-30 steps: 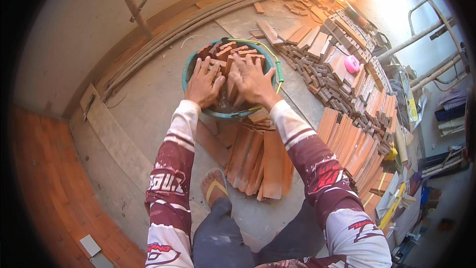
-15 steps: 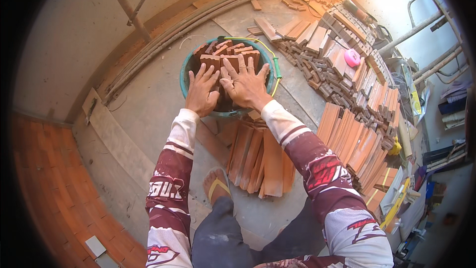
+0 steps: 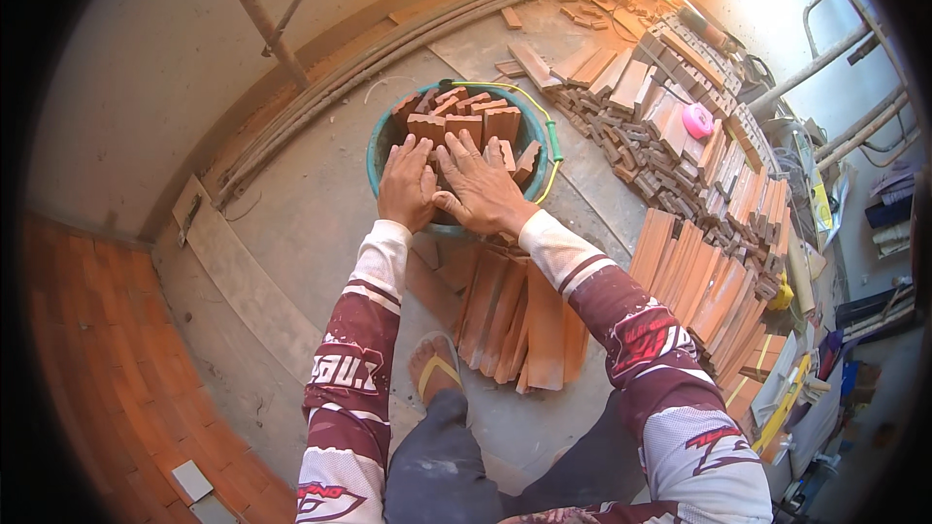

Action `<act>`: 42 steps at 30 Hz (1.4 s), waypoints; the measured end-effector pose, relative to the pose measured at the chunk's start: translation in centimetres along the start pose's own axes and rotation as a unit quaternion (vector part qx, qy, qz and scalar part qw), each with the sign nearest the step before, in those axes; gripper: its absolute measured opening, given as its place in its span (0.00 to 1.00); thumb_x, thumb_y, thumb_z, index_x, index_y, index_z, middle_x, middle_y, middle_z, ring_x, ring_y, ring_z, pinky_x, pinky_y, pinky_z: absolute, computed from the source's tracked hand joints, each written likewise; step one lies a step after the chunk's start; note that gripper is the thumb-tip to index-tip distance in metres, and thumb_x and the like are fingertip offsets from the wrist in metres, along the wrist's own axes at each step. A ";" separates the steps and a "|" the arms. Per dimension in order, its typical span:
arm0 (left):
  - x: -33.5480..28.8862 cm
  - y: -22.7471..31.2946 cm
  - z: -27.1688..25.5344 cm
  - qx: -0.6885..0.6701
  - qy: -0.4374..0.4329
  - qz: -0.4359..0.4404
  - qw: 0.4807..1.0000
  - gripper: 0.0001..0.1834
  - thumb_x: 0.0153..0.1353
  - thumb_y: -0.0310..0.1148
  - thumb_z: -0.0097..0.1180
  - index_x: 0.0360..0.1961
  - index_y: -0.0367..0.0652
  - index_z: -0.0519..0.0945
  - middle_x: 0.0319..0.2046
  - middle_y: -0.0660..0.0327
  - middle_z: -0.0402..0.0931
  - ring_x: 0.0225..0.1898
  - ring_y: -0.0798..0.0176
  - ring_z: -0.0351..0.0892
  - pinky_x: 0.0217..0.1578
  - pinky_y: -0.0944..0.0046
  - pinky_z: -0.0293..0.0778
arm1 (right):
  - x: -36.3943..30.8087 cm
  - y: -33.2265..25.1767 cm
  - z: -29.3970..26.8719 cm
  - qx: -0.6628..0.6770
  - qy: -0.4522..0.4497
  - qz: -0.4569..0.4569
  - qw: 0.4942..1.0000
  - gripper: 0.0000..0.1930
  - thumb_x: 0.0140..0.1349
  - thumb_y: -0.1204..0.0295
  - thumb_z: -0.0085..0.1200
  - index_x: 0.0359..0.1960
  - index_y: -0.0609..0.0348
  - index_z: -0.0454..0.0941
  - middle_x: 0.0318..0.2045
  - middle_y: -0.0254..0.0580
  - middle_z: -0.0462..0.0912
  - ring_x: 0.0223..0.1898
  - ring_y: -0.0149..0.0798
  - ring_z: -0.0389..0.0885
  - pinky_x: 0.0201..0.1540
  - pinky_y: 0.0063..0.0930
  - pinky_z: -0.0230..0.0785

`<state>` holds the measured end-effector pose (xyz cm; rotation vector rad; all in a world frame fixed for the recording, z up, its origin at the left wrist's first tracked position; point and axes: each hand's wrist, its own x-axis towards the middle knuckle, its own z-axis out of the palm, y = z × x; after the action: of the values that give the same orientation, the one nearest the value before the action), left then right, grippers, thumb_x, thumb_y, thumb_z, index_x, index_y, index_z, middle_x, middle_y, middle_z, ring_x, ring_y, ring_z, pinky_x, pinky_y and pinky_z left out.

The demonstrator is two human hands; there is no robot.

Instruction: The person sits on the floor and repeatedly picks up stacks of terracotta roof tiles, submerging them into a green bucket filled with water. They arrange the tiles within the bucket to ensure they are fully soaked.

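Observation:
A round green bucket (image 3: 374, 157) stands on the floor in front of me, filled with broken pieces of reddish-brown clay tile (image 3: 466, 126), many on edge with ragged tops. My left hand (image 3: 408, 189) lies over its near left part, fingers stretched forward against the pieces. Beside it, my right hand (image 3: 478, 189) rests with fingers spread, its thumb close to the left hand. Neither hand grips a piece; their palms hide what lies below. The bucket's yellow wire handle with a green grip (image 3: 554, 141) hangs over the right rim.
Long clay tiles (image 3: 515, 320) stand in a row just behind the bucket, near my feet. More stacked tiles (image 3: 694, 281) and a pink tape-measure-like object (image 3: 697, 120) are to the right. Pipes (image 3: 320, 116) run along the left wall; a wooden board (image 3: 233, 262) lies left.
Both hands have drawn closer together and their fingers lie less spread. The whole view has shifted slightly, so the bucket appears a little further right and lower.

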<state>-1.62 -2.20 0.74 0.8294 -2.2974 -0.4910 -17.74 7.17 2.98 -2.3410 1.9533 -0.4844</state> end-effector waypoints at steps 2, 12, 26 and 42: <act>0.5 -0.1 0.6 0.016 0.001 0.011 1.000 0.28 0.65 0.34 0.45 0.66 0.36 0.72 0.67 0.46 0.67 0.73 0.42 0.58 0.74 0.45 0.50 | 0.1 0.9 0.1 -0.027 0.013 0.006 1.000 0.45 0.71 0.38 0.32 0.75 0.66 0.53 0.75 0.61 0.52 0.77 0.62 0.44 0.74 0.69 0.33; 4.6 -4.0 2.6 0.131 -0.054 -0.002 0.990 0.30 0.65 0.36 0.43 0.69 0.43 0.71 0.73 0.53 0.61 0.77 0.48 0.50 0.75 0.40 0.37 | 2.1 0.1 0.9 -0.087 0.030 0.052 0.994 0.53 0.65 0.30 0.35 0.74 0.69 0.54 0.74 0.60 0.57 0.77 0.60 0.45 0.74 0.69 0.33; 3.9 -2.4 1.0 0.117 -0.065 -0.008 0.991 0.27 0.70 0.40 0.42 0.69 0.47 0.72 0.72 0.56 0.62 0.76 0.50 0.52 0.75 0.38 0.36 | -0.7 6.6 -2.7 -0.036 0.066 0.166 0.983 0.49 0.67 0.34 0.39 0.74 0.68 0.54 0.73 0.72 0.54 0.77 0.63 0.45 0.74 0.68 0.33; 3.3 -2.0 1.1 0.043 0.004 -0.001 0.999 0.25 0.70 0.44 0.48 0.62 0.43 0.76 0.64 0.49 0.72 0.70 0.45 0.63 0.73 0.42 0.49 | 2.0 3.6 -1.3 -0.089 0.035 0.063 0.993 0.45 0.62 0.32 0.44 0.76 0.43 0.57 0.76 0.60 0.46 0.78 0.65 0.37 0.72 0.75 0.28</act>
<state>-3.50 -5.67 0.32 0.8737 -2.3231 -0.3913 -21.24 4.75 3.75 -2.3105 2.2469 -0.4049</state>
